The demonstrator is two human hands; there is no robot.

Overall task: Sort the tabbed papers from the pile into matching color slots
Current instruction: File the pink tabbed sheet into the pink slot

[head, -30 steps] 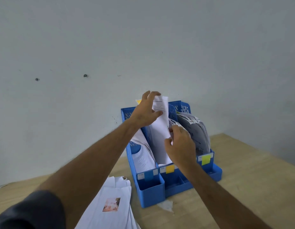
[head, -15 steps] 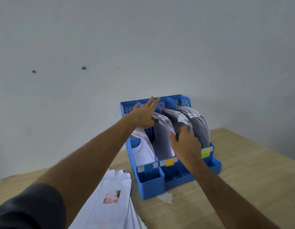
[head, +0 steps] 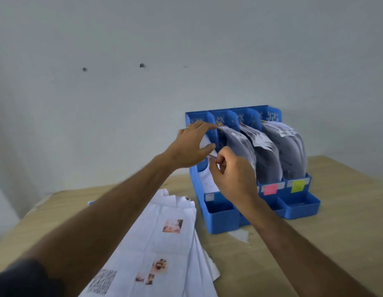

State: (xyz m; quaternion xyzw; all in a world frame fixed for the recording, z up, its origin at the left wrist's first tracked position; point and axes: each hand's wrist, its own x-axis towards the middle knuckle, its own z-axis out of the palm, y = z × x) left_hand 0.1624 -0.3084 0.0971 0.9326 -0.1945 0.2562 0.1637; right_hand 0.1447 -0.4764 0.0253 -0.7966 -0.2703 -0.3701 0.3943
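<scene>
A blue four-slot file organizer (head: 223,219) stands on the table against the wall, with curved papers in every slot. Pink (head: 270,189) and yellow-green (head: 297,186) tabs mark the two right slots; my right hand hides the second slot's label. My left hand (head: 191,146) reaches over the top of the leftmost slot, its straight fingers lying on the divider and papers. My right hand (head: 233,176) is just below it, fingers curled and pinching the edge of a white sheet (head: 207,181) in the leftmost slot. The pile of white papers (head: 165,243) lies at the front left.
The wooden table (head: 336,232) extends to the right of the organizer. A plain wall (head: 186,50) rises directly behind it. A scrap of white paper (head: 240,234) lies in front of the organizer's base.
The sheet went down into the second slot. Both hands then shifted left to the leftmost slot, where my right hand now pinches a sheet. The camera view has swung left.
</scene>
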